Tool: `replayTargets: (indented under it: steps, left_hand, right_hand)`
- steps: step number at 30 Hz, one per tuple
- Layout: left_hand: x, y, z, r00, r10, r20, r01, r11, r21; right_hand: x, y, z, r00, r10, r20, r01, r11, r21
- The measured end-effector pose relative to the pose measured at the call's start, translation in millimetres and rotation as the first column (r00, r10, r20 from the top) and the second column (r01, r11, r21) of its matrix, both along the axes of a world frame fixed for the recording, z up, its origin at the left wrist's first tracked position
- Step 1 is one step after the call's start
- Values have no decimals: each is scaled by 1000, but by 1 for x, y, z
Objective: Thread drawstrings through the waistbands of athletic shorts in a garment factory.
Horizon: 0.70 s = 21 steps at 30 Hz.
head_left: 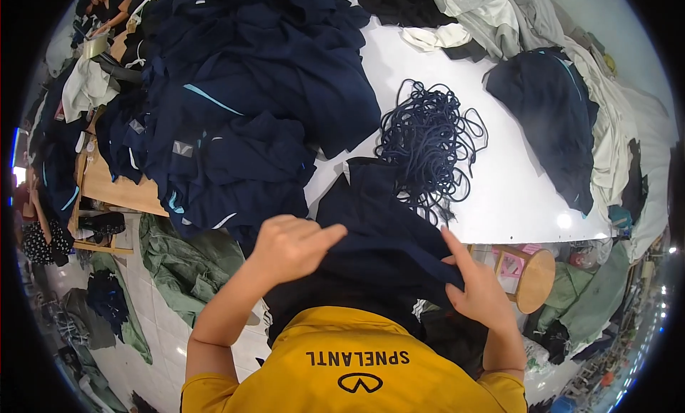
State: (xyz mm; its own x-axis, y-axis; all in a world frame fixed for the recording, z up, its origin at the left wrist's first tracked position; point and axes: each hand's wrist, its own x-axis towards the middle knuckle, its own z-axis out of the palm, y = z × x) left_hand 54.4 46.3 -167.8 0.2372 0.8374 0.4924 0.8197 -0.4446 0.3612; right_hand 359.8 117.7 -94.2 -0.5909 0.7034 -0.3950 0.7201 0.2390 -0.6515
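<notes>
A navy garment [378, 234] stretches from the table's near edge over my lap, its kind hidden by the folds. My left hand [289, 249] is closed like a fist over its left side, thumb stretched to the right; whatever lies inside the fingers is hidden. At the garment's right edge, my right hand [479, 288] has the cloth between its fingers, with the index finger extended upward. Just beyond the garment lies a tangled heap of navy cords [432, 142].
A large pile of navy garments [257, 77] covers the left of the white table [510, 192]. Another navy piece [546, 113] lies right, beside pale cloth [610, 127]. A round wooden stool [536, 281] stands below right; green cloth [185, 263] lies low on the left.
</notes>
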Motion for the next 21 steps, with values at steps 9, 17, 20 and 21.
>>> replayTargets:
  steps: [9,17,20,21]
  left_hand:
    - [63,47,13,954,-260,152,233,957,176]
    - [60,19,-27,849,-71,524,242,933,-266]
    - [48,17,-26,701,-41,712,540,682,-492]
    - [44,17,-23,679,-2,734,603,571,-557]
  right_hand:
    - [-40,-2,11,935,159,-317,-37,933,359]
    - [-9,15,2,975,24,-219,59,930,364]
    - [3,28,-1,990,-4,-140,37,970,239]
    - [6,29,-8,978,-56,-199,87,985,151]
